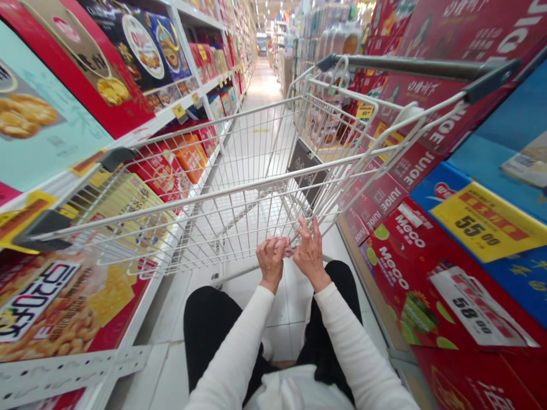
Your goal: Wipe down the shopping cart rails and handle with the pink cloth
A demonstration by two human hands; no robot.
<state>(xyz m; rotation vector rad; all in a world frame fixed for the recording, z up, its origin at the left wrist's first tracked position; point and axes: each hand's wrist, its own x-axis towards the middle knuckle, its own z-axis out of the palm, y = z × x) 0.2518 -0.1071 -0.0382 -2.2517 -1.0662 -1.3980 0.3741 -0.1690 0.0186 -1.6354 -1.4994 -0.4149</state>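
Note:
A metal wire shopping cart (pixel 239 185) stands sideways in front of my bent knees. My left hand (pixel 272 262) is closed at the lower side of its basket, with a small crumpled pinkish thing, perhaps a cloth, at its fingers. Close beside it, my right hand (pixel 309 253) has bent, parted fingers raised against the basket wires near the lower corner. Its thumb side comes near the pinkish thing. Whether that hand also pinches a wire is hidden. The cart's dark handle bar (pixel 419 65) lies at the upper right, and a dark panel (pixel 306 171) hangs inside the basket.
Shelves (pixel 188 105) of boxed snacks line the left side. Stacked red drink cartons (pixel 384 199) rise on the right, with yellow price signs (pixel 487 222) nearer me. A white tiled aisle (pixel 267 80) runs away between them. The cart's dark corner bumpers reach the left shelf.

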